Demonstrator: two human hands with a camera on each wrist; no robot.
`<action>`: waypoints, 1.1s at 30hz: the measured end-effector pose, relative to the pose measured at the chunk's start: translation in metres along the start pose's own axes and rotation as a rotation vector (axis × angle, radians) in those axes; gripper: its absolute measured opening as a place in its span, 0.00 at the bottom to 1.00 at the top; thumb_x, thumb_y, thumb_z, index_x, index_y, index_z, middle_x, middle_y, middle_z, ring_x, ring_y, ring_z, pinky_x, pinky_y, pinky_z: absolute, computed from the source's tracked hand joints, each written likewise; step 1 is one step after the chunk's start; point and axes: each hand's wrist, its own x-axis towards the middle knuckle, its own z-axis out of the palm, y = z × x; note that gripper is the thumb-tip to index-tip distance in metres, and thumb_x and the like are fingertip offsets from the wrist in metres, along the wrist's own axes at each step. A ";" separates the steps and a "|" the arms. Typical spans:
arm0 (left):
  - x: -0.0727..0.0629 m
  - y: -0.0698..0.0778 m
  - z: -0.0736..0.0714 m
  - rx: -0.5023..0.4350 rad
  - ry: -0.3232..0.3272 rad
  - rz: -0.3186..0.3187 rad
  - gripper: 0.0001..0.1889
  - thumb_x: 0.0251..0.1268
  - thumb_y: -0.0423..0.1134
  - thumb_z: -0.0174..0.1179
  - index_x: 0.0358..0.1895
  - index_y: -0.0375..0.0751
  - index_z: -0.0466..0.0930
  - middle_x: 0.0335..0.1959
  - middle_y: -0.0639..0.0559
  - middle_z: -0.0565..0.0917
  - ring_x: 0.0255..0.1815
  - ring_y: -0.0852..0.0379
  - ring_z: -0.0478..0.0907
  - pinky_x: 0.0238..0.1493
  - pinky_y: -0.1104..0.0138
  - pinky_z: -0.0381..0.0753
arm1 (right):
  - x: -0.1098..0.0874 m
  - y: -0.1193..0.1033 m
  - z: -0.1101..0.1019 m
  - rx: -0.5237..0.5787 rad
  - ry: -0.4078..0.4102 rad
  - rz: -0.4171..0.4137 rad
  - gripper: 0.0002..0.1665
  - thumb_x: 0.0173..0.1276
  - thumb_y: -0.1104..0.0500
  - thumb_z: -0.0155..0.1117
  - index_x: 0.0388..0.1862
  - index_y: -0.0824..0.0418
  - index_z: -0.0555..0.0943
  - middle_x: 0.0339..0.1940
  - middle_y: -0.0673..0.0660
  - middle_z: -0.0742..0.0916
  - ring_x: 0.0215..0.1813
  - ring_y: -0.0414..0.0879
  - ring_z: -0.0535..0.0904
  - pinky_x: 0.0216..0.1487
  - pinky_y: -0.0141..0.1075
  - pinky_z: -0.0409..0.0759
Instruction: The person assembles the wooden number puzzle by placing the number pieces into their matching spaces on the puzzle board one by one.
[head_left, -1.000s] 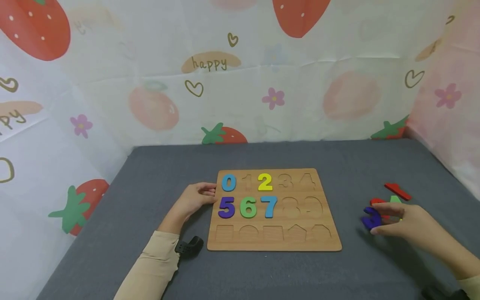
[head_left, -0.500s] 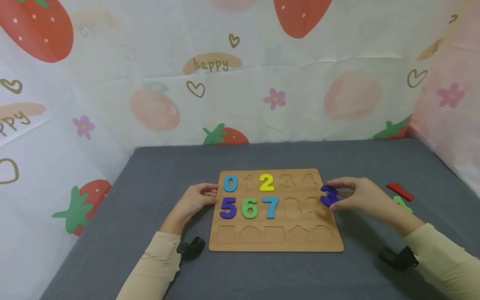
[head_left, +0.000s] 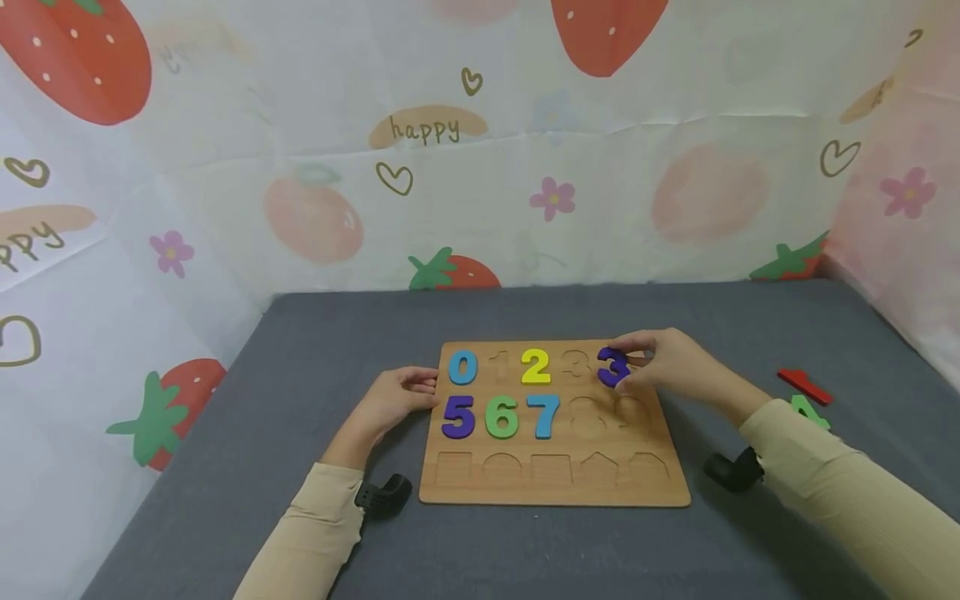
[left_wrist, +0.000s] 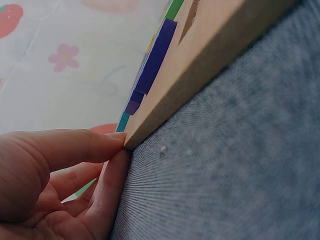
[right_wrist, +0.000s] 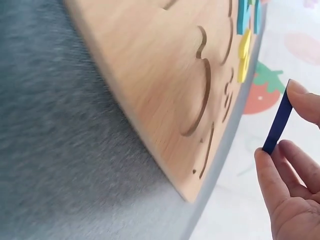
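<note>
A wooden number puzzle board [head_left: 555, 492] lies on the table with the 0, 2, 5, 6 and 7 in their recesses. My left hand [head_left: 393, 402] pinches the board's left edge between thumb and fingers; the left wrist view shows the thumb [left_wrist: 85, 147] at that edge. Between thumb and fingertips my right hand [head_left: 675, 367] holds a purple number 3 [head_left: 613, 367] over the top-right recess. In the right wrist view the 3 [right_wrist: 278, 122] is seen edge-on, apart from the board.
To the right of the board a red number 1 [head_left: 805, 387] and a green number 4 [head_left: 810, 412] lie on the grey tablecloth [head_left: 360, 333]; the right sleeve partly covers the 4. A patterned cloth wall [head_left: 480, 200] stands behind the table.
My right hand has carried the purple 3 leftward from the loose pieces to above the board's top-right part. The left hand has stayed at the board's left edge.
</note>
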 end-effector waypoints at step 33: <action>0.003 -0.001 0.000 0.002 0.005 -0.002 0.25 0.64 0.31 0.64 0.66 0.34 0.75 0.56 0.38 0.82 0.57 0.47 0.79 0.62 0.54 0.76 | 0.057 -0.005 0.027 -0.052 -0.056 0.047 0.37 0.56 0.60 0.78 0.65 0.66 0.77 0.65 0.67 0.80 0.65 0.61 0.76 0.65 0.52 0.76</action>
